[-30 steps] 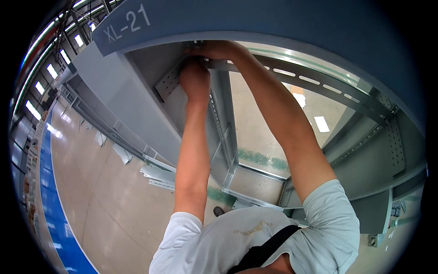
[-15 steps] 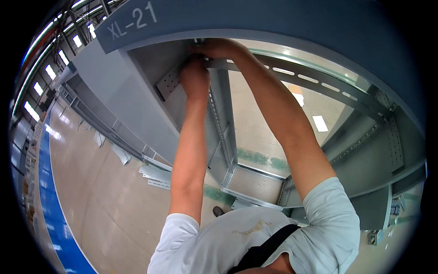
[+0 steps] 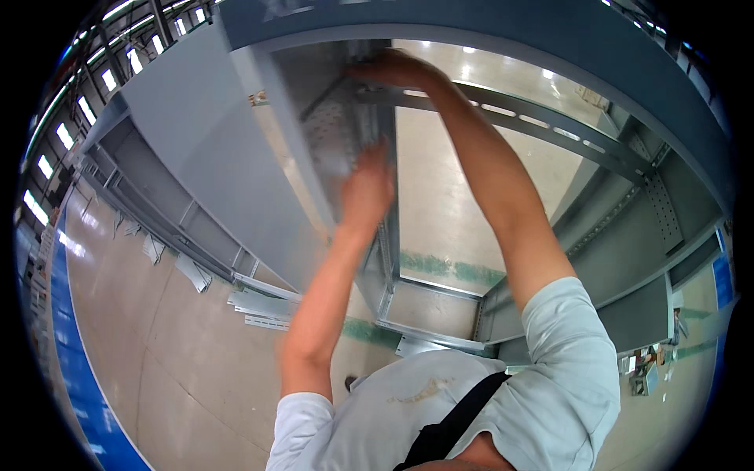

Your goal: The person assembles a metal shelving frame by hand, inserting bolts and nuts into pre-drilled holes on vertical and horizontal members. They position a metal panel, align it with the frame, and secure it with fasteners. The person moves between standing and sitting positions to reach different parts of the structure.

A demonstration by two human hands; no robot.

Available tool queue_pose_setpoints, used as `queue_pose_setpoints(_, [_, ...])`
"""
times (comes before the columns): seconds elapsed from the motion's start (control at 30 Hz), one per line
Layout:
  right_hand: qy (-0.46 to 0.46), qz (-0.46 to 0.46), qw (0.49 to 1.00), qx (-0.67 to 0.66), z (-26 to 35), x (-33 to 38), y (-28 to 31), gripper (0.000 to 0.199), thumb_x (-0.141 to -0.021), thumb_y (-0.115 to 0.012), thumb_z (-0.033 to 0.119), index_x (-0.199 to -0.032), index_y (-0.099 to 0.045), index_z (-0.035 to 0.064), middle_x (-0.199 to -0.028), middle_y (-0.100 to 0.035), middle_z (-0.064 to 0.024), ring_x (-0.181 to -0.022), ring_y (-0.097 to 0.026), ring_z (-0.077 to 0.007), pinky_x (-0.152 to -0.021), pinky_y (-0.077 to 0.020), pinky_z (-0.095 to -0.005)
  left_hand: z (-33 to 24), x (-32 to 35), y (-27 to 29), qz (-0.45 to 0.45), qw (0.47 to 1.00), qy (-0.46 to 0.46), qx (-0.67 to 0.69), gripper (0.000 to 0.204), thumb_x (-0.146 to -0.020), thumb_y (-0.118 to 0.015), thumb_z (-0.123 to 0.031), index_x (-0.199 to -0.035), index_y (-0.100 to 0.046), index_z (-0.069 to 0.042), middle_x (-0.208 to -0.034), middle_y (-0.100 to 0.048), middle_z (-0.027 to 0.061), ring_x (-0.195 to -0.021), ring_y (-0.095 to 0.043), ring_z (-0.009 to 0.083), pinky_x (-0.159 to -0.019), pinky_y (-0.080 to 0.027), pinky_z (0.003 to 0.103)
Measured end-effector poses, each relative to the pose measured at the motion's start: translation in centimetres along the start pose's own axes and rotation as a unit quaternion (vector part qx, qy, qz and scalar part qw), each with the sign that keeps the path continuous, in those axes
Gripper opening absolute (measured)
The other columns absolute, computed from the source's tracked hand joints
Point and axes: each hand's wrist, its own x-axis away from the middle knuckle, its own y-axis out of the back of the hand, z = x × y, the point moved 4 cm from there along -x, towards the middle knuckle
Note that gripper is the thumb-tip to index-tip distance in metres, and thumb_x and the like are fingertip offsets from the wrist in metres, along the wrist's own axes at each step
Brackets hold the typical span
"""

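Note:
A grey sheet-metal cabinet frame stands before me, and both my arms reach into its upper left. My right hand is up at the left end of a slotted metal rail; its fingertips are blurred and in shadow, so what they touch cannot be made out. Lower down, my left hand is in front of the cabinet's inner left side, apart from the rail. Motion smears its fingers, which point upward. Behind it is a perforated metal plate, also blurred, on the inner left wall.
A large grey panel stands at the left, beside another grey frame. Loose metal strips lie on the floor near the cabinet's foot. On the right inner wall is a second perforated plate. A blue floor stripe runs along the far left.
My left hand has come down and away from the rail's end. My right hand stays near that corner. The view has shifted, so the cabinet's top edge sits higher in the picture.

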Motion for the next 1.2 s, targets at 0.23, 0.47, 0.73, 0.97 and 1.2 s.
queue_pose_setpoints(0.23, [0.074, -0.31, 0.89, -0.326, -6.7, 5.3, 3.8, 0.031, -0.1, -0.052, 0.018, -0.122, -0.067, 0.0027, -0.117, -0.07, -0.0091, -0.103, -0.069, -0.0199, -0.09, -0.0557, -0.0361, 12.7, 33.9, -2.1, 0.305, 0.938, 0.06, 0.152, 0.04, -0.091, -0.063, -0.029, -0.126, -0.063, -0.009, -0.114, -0.068, 0.0188, -0.101, -0.065, 0.0399, -0.087, -0.052, 0.048])
queue_pose_setpoints(0.47, [0.236, -0.196, 0.653, -0.693, 14.6, 25.5, -3.2, 0.045, -0.101, -0.051, 0.046, -0.101, -0.066, 0.0039, -0.097, -0.061, -0.0133, -0.088, -0.063, -0.0217, -0.077, -0.0465, -0.0334, 26.8, 66.6, 17.3, 0.325, 0.809, 0.484, 0.073, 0.039, -0.083, -0.073, -0.03, -0.114, -0.072, -0.007, -0.098, -0.073, 0.0165, -0.093, -0.071, 0.0338, -0.082, -0.056, 0.043])
queue_pose_setpoints(0.73, [-0.065, 0.364, 0.701, -0.61, 36.9, 17.1, -38.8, 0.028, -0.095, -0.067, 0.027, -0.098, -0.071, -0.0012, -0.095, -0.072, -0.0091, -0.085, -0.069, -0.0172, -0.076, -0.0557, -0.0308, 35.7, 74.6, 32.4, 0.196, 0.784, 0.588, 0.033, 0.04, -0.084, -0.075, -0.026, -0.117, -0.07, -0.003, -0.096, -0.074, 0.0178, -0.087, -0.073, 0.0279, -0.078, -0.058, 0.037])
queue_pose_setpoints(0.97, [-0.022, 0.541, 0.54, -0.644, 55.3, 13.0, -55.3, 0.029, -0.095, -0.068, 0.03, -0.102, -0.071, 0.0017, -0.101, -0.071, -0.0077, -0.091, -0.068, -0.0161, -0.076, -0.0555, -0.0291, 40.6, 68.6, 38.6, 0.045, 0.773, 0.604, 0.188, 0.043, -0.089, -0.074, -0.02, -0.126, -0.065, 0.0, -0.102, -0.073, 0.0174, -0.09, -0.072, 0.0211, -0.079, -0.057, 0.033])
queue_pose_setpoints(1.2, [0.241, 0.673, 0.312, -0.626, 75.0, 2.0, -52.6, 0.045, -0.084, -0.082, 0.032, -0.111, -0.069, -0.0014, -0.109, -0.067, -0.0119, -0.093, -0.068, -0.0198, -0.074, -0.0569, -0.03, 46.5, 67.3, 57.7, -0.066, 0.715, 0.631, 0.292, 0.054, -0.086, -0.078, -0.015, -0.133, -0.059, 0.003, -0.116, -0.069, 0.0179, -0.1, -0.069, 0.0231, -0.086, -0.057, 0.034])
